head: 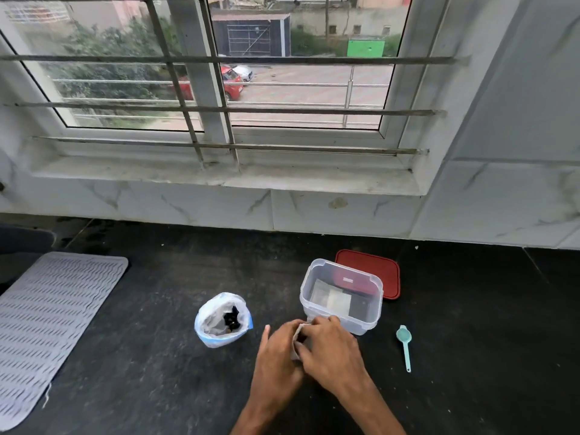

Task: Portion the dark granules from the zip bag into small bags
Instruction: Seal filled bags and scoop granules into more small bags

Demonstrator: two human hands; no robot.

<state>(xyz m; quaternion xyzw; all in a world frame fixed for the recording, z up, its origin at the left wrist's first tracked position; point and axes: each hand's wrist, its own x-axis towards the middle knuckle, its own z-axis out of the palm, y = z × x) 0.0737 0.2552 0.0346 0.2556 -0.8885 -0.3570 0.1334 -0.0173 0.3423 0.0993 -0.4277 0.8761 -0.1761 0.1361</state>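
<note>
A zip bag [219, 321] stands open on the black counter, its mouth rolled down, with dark granules [231, 318] visible inside. To its right, my left hand [277, 353] and my right hand [332, 350] meet around a small clear bag [298, 339], both pinching it between the fingers; most of the bag is hidden by the hands. Just behind the hands is a clear plastic box [342, 296] with flat small bags lying in it. A teal scoop [404, 343] lies on the counter to the right of the hands.
A red lid [376, 265] lies behind the clear box. A grey ribbed mat [47, 315] covers the counter's left part. The tiled wall and window sill [219, 177] run along the back of the black counter [157, 372].
</note>
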